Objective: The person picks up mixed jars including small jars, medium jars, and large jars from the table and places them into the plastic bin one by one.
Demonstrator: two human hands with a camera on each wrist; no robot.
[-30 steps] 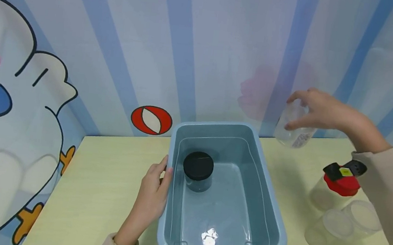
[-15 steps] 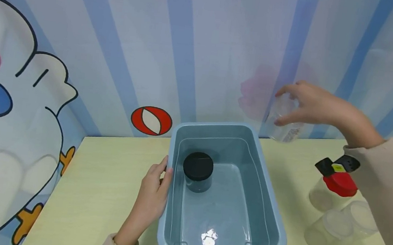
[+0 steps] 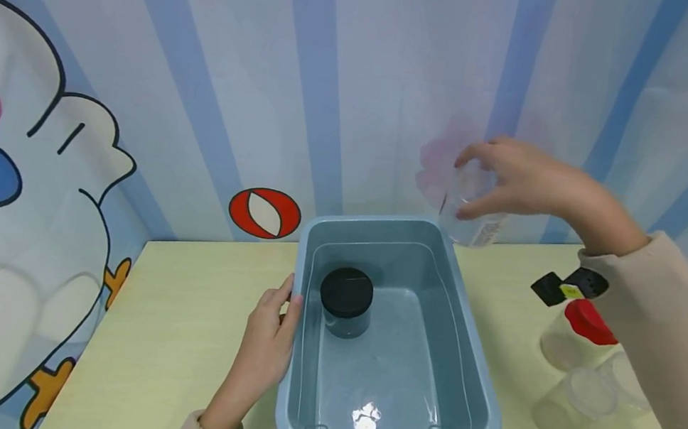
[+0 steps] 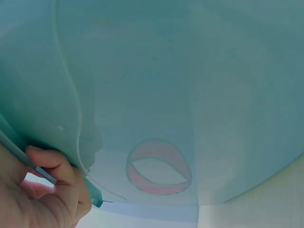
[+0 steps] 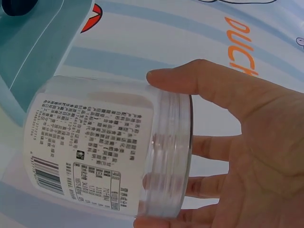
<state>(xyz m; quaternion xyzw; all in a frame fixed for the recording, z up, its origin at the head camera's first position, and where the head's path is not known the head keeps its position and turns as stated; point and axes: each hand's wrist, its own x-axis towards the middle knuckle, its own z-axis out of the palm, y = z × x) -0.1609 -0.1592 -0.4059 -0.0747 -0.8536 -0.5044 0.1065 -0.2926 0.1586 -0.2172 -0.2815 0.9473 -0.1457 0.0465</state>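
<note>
My right hand (image 3: 531,184) grips a clear plastic jar (image 3: 453,226) around its top end, thumb on one side and fingers on the other. It is above the table, behind the tub's back right corner. A white printed label with a barcode covers the jar's side (image 5: 90,152) in the right wrist view. My left hand (image 3: 270,331) holds the left rim of a grey-blue plastic tub (image 3: 383,369); in the left wrist view its fingers (image 4: 61,164) curl round that rim. Inside the tub, toward the back left, a clear jar with a black lid (image 3: 347,294) stands upright.
Right of the tub, a clear jar with a red lid (image 3: 590,322) and two clear containers with whitish tops (image 3: 591,392) stand close together under my right forearm. A printed cloth backdrop (image 3: 389,105) rises behind the table (image 3: 203,312).
My right hand has carried the clear jar leftward, toward the tub's back right corner. My left hand, the tub and the black-lidded jar have stayed put.
</note>
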